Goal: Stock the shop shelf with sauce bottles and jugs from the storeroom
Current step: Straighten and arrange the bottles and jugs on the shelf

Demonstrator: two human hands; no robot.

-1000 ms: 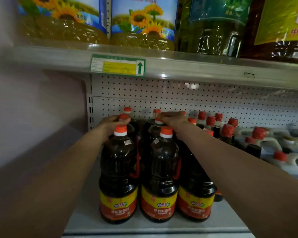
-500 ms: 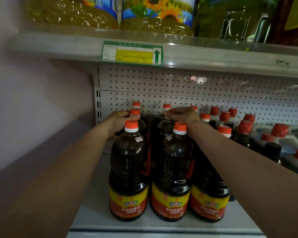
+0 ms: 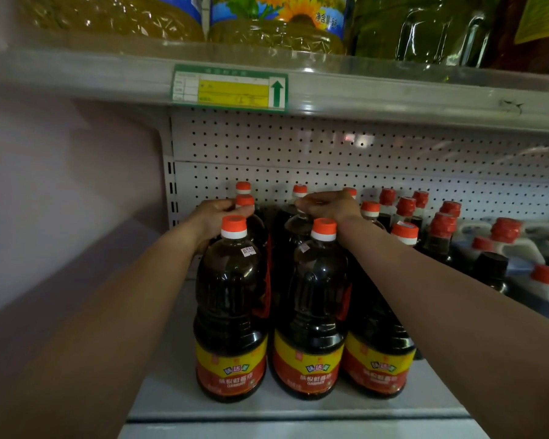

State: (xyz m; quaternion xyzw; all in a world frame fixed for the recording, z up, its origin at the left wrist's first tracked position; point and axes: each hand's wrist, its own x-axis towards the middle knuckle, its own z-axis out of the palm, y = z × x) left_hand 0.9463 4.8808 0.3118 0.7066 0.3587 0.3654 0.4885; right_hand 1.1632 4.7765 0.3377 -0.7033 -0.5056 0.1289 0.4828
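Sauce bottles [image 3: 230, 308] stand in rows on the shelf [image 3: 184, 403], unmoved; the left hand [image 3: 214, 217] and right hand [image 3: 328, 205] still grip second-row necks (only the view shifted), so seating continues.

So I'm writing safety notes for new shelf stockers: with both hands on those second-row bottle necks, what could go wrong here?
1. Both forearms reach over the front-row bottles; a brush against their tall orange caps could tip one off the shelf edge.
2. The left hand and right hand grip only the necks, so shoving could rock the tightly packed row.
3. The right forearm passes close to the smaller bottles and might knock them.
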